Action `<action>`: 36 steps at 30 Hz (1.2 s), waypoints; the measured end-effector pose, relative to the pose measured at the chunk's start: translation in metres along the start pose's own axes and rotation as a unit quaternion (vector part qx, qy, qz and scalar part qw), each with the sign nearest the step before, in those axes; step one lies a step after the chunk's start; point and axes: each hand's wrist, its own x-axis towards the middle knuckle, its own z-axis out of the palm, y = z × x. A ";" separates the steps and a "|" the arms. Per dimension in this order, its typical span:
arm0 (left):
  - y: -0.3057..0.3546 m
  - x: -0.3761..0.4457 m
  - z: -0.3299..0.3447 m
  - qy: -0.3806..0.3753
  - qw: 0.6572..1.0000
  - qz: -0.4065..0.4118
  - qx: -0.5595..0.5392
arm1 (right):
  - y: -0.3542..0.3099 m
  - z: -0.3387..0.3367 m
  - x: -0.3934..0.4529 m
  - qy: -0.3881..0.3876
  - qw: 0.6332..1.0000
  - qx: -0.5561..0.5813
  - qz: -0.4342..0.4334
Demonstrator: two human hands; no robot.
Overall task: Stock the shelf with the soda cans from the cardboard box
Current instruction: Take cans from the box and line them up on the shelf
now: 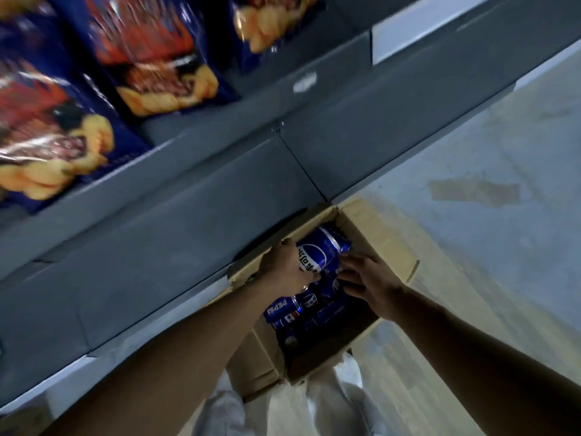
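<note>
In the cardboard box (386,243), our left hand (287,265) gripped one soda can (322,250); our right hand (366,283) reached with straight fingers. Many cans (301,309) were left.

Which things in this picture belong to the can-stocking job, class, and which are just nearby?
Part of the job:
- cardboard box
- blue soda cans inside it
- lifted can, gripped by the left hand
- right hand, touching that can
- grey shelf

Just nearby:
- snack bags on the upper shelf
- concrete floor
</note>
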 end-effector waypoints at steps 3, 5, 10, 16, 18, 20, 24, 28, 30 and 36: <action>0.013 -0.033 -0.027 0.010 0.999 -0.001 -0.052 | -0.030 -0.003 -0.039 -0.017 1.000 -0.016 -0.022; 0.022 -0.053 -0.047 0.008 0.996 0.012 -0.088 | -0.052 -0.003 -0.065 -0.038 0.998 -0.030 -0.036; 0.049 -0.093 -0.112 0.019 0.991 0.050 -0.124 | -0.113 0.003 -0.118 -0.077 0.993 -0.052 -0.073; 0.081 -0.138 -0.203 0.050 0.974 0.129 -0.180 | -0.196 0.013 -0.182 -0.152 0.978 -0.026 -0.143; 0.092 -0.156 -0.230 0.067 0.961 0.164 -0.212 | -0.227 0.019 -0.209 -0.183 0.967 -0.025 -0.173; 0.103 -0.177 -0.256 0.082 0.951 0.197 -0.224 | -0.255 0.026 -0.238 -0.227 0.950 -0.048 -0.210; 0.115 -0.213 -0.297 0.089 0.922 0.245 -0.286 | -0.299 0.040 -0.287 -0.292 0.908 -0.082 -0.288; 0.120 -0.242 -0.327 0.136 0.898 0.271 -0.320 | -0.333 0.059 -0.331 -0.306 0.883 -0.133 -0.331; 0.119 -0.257 -0.342 0.161 0.894 0.282 -0.309 | -0.347 0.067 -0.350 -0.315 0.872 -0.148 -0.344; 0.106 -0.304 -0.393 0.212 0.883 0.306 -0.285 | -0.384 0.094 -0.400 -0.347 0.824 -0.233 -0.381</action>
